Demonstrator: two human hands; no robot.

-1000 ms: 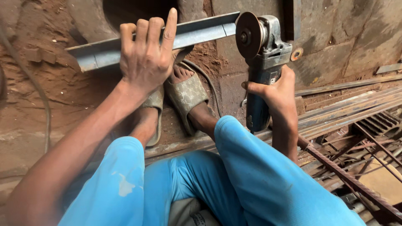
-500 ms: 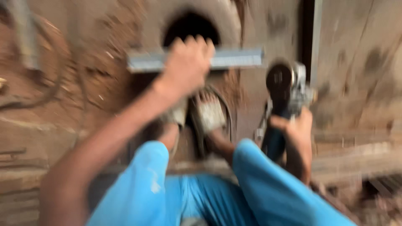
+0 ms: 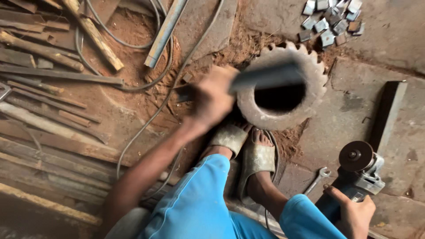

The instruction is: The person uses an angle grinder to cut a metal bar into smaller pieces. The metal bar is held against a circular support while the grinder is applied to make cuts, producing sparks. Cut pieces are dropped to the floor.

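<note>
Left hand (image 3: 212,99) is blurred, clenched around a grey metal bar (image 3: 265,77), gripping it near its left part. The bar runs roughly level, slightly tilted up to the right, and lies across the top of a big toothed gear ring (image 3: 283,115) that sits flat on the ground with a dark hole in its middle. Bar end sticks out a bit left of the hand. Whether the bar touches the ring cannot be told because of blur.

Right hand (image 3: 354,214) at lower right, fingers wrapped around the body of an angle grinder (image 3: 358,177). Grinder disc (image 3: 355,156) faces up toward the camera, well apart from the bar. A wrench (image 3: 318,179) lies on the floor just left of the grinder.

Both feet in sandals (image 3: 256,159) sit just below the ring, toes near its rim. Blue trousers (image 3: 199,208) cover the knees at the bottom.

Upper right: a pile of small cut metal pieces (image 3: 330,20) on the concrete. A dark flat bar (image 3: 387,113) lies right of the ring. Cables (image 3: 150,84) loop over reddish dirt at the centre left. Upper left and left: wooden sticks (image 3: 95,35), rusty rods (image 3: 57,77) and a grey angle iron (image 3: 166,31) lying slantwise.
</note>
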